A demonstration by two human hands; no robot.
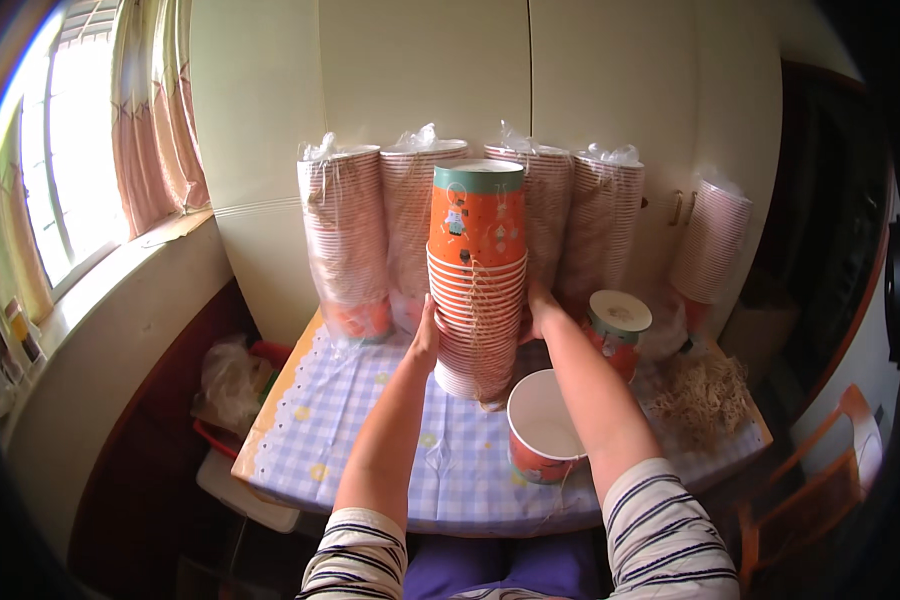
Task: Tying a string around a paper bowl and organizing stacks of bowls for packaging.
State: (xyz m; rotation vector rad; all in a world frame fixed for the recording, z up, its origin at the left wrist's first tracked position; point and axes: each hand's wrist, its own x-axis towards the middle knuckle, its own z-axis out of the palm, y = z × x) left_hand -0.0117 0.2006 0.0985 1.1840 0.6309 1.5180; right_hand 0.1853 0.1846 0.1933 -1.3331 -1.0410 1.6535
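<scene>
A tall stack of nested orange paper buckets (478, 225) stands upside down in front of me, with white rims and a green band at the top. Thin beige strings (480, 330) hang down its near side. My left hand (427, 335) presses against the stack's left side. Round the right side grips my right hand (542, 312), its fingers partly hidden behind the stack. Close to my right forearm, a single paper bucket (545, 420) stands with its white inside facing up. Another upside-down bucket (620, 312) with a green band is beyond that forearm.
Several plastic-wrapped bucket stacks (342, 230) line the table's back, one more (712, 240) at the right. A heap of beige strings (705, 395) lies on the checked tablecloth (340, 420). A wooden chair (810, 480) is at right, a plastic bag (232, 375) at left.
</scene>
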